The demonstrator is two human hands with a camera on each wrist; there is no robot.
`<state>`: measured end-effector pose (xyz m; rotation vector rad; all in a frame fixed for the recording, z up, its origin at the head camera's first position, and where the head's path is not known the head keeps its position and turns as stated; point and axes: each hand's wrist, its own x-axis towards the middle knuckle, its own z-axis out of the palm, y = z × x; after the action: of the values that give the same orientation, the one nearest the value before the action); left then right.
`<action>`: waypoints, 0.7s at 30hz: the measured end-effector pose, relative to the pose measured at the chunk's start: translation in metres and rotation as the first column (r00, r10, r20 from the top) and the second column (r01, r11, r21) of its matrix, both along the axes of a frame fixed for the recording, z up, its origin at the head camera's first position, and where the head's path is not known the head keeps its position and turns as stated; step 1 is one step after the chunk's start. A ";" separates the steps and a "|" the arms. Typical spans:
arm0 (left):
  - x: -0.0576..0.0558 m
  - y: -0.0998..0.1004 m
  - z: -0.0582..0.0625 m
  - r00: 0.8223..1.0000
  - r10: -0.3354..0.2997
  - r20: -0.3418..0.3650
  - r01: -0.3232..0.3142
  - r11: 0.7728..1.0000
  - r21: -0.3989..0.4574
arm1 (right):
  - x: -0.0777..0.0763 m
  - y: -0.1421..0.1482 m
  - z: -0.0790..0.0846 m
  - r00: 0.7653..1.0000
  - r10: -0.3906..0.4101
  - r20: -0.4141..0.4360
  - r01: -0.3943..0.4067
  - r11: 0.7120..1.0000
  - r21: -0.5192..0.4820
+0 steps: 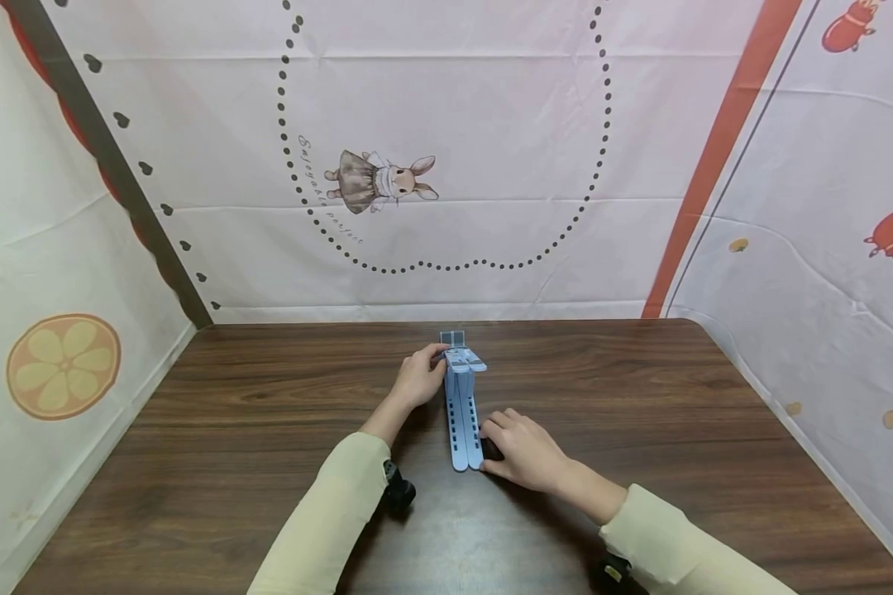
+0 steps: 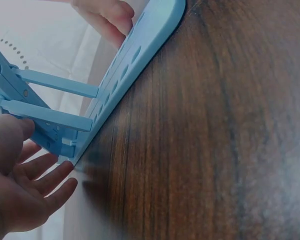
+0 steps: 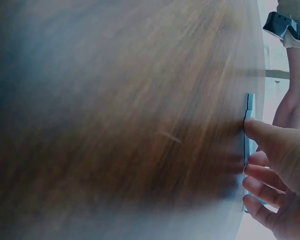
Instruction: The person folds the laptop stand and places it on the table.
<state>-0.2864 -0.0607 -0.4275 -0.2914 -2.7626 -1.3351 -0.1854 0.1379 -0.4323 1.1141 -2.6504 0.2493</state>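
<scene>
A light-blue folding stand (image 1: pixel 465 421) lies on the table, its long slotted base pointing toward me. Its upper section stands raised at the far end on two struts (image 2: pixel 50 116). At that end my left hand (image 1: pixel 420 377) holds the raised section's left side; in the left wrist view the thumb lies against it, the other fingers spread below. Lower down, my right hand (image 1: pixel 524 450) grips the right edge of the base near its front end. The right wrist view has the thumb and bent fingertips of that hand (image 3: pixel 285 160) along the base's edge.
The brown wood-grain table (image 1: pixel 253 463) has a far edge against a white printed cloth (image 1: pixel 491 149). More cloth hangs at the left and right sides. Black wrist cameras (image 1: pixel 398 489) sit at both sleeves.
</scene>
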 end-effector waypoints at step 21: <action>-0.001 -0.004 -0.006 1.000 0.003 0.011 -0.003 0.999 0.042 | -0.002 -0.012 -0.001 0.993 0.043 -0.107 -0.045 0.999 -0.023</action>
<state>-0.2873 -0.0645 -0.4334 -0.2782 -2.7388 -1.3958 -0.1875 0.1258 -0.4337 1.1461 -2.5255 0.2243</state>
